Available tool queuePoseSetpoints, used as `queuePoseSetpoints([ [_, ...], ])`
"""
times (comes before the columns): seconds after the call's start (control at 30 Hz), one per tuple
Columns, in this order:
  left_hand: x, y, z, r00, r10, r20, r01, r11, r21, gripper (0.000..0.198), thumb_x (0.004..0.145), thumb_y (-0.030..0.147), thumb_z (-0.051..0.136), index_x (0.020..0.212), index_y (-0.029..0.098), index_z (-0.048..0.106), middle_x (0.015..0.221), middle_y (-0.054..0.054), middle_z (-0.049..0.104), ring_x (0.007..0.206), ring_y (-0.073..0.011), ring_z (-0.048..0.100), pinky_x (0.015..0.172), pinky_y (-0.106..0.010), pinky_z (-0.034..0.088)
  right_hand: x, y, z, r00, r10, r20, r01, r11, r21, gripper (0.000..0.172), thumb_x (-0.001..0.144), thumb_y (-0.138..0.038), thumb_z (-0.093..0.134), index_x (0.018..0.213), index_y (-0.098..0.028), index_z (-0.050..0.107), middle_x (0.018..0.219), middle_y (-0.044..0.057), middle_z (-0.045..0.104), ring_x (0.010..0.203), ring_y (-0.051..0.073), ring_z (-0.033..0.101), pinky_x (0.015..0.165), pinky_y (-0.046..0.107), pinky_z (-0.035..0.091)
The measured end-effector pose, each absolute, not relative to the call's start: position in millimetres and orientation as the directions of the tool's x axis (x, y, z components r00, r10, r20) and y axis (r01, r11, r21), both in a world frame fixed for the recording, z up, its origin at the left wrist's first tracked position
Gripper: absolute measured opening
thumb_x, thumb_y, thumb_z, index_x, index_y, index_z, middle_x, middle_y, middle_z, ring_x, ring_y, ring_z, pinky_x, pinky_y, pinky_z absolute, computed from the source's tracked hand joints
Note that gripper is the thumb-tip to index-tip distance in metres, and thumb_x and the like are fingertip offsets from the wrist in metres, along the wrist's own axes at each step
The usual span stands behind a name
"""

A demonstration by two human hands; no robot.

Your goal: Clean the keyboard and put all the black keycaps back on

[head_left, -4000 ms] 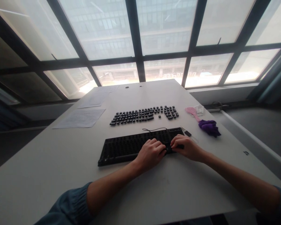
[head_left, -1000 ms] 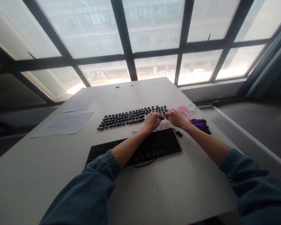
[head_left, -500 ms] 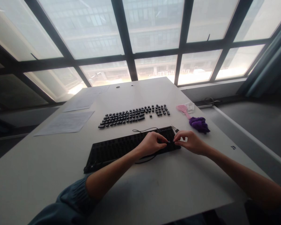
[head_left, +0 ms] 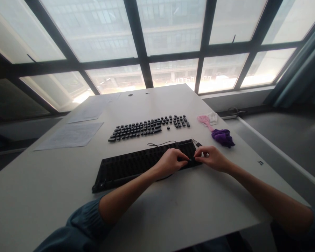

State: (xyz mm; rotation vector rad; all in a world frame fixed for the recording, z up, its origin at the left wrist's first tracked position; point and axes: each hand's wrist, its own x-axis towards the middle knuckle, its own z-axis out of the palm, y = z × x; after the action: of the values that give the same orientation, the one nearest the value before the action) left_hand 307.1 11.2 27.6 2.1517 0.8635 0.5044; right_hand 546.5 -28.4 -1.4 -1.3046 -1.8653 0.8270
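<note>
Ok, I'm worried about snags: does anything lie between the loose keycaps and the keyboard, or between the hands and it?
Yes, a thin black cable loops between the loose keycaps and the far edge of the keyboard. Nothing visible blocks the left hand or right hand from it.

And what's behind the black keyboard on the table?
Behind the black keyboard there's a thin black cable and, farther back, rows of loose black keycaps. A small tool pokes out by its far right corner; the right hand hides the rest.
</note>
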Motion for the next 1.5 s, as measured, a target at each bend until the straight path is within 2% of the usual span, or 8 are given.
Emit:
queuePoseSetpoints([
  [0.2, 310, 7, 31, 0.696, 0.704, 0.140, 0.405, -0.547, 0.732, 0.019, 0.080, 0.018, 0.071, 0.094, 0.022, 0.082, 0.092, -0.004, 0.077, 0.086, -0.0188, 0.070, 0.081, -0.028, 0.053, 547, -28, -3, -0.239, 0.957, 0.162, 0.495, 0.264, -0.828, 0.008, 0.081, -0.027, 0.073, 0.082, -0.020, 0.075, 0.083, 0.003, 0.074, 0.072, 0.017, 0.062, 0.063, 0.028, 0.045],
  [0.57, 310, 9, 26, 0.692, 0.704, 0.159, 0.401, -0.558, 0.727, 0.018, 0.081, 0.017, 0.072, 0.095, 0.022, 0.082, 0.093, -0.004, 0.077, 0.087, -0.0185, 0.070, 0.082, -0.028, 0.053, 547, -28, -2, -0.240, 0.960, 0.147, 0.477, 0.248, -0.843, 0.009, 0.081, -0.027, 0.072, 0.082, -0.019, 0.075, 0.083, 0.004, 0.075, 0.073, 0.017, 0.062, 0.063, 0.028, 0.044],
  [0.8, 311, 3, 16, 0.695, 0.669, 0.264, 0.441, -0.687, 0.578, 0.016, 0.080, 0.015, 0.075, 0.093, 0.023, 0.082, 0.091, -0.005, 0.074, 0.087, -0.0198, 0.066, 0.084, -0.032, 0.050, 546, -29, -4, -0.231, 0.960, 0.157, 0.461, 0.250, -0.851, 0.007, 0.080, -0.027, 0.073, 0.081, -0.020, 0.075, 0.083, 0.004, 0.075, 0.073, 0.018, 0.063, 0.062, 0.028, 0.043],
  [1.1, 313, -8, 12, 0.755, 0.555, 0.349, 0.399, -0.811, 0.428, 0.012, 0.086, 0.013, 0.067, 0.084, 0.018, 0.078, 0.091, -0.007, 0.069, 0.085, -0.0180, 0.061, 0.079, -0.029, 0.050, 546, -31, -2, -0.253, 0.940, 0.229, 0.416, 0.319, -0.851, 0.005, 0.080, -0.024, 0.073, 0.080, -0.020, 0.075, 0.087, 0.004, 0.075, 0.080, 0.020, 0.067, 0.069, 0.031, 0.046],
  [1.5, 313, -3, 10, 0.730, 0.598, 0.332, 0.411, -0.772, 0.485, 0.013, 0.083, 0.013, 0.070, 0.089, 0.018, 0.080, 0.089, -0.007, 0.069, 0.086, -0.0188, 0.063, 0.081, -0.030, 0.050, 547, -33, -4, -0.277, 0.929, 0.246, 0.426, 0.348, -0.835, 0.005, 0.081, -0.025, 0.076, 0.080, -0.020, 0.076, 0.091, 0.006, 0.075, 0.084, 0.021, 0.067, 0.077, 0.034, 0.050],
])
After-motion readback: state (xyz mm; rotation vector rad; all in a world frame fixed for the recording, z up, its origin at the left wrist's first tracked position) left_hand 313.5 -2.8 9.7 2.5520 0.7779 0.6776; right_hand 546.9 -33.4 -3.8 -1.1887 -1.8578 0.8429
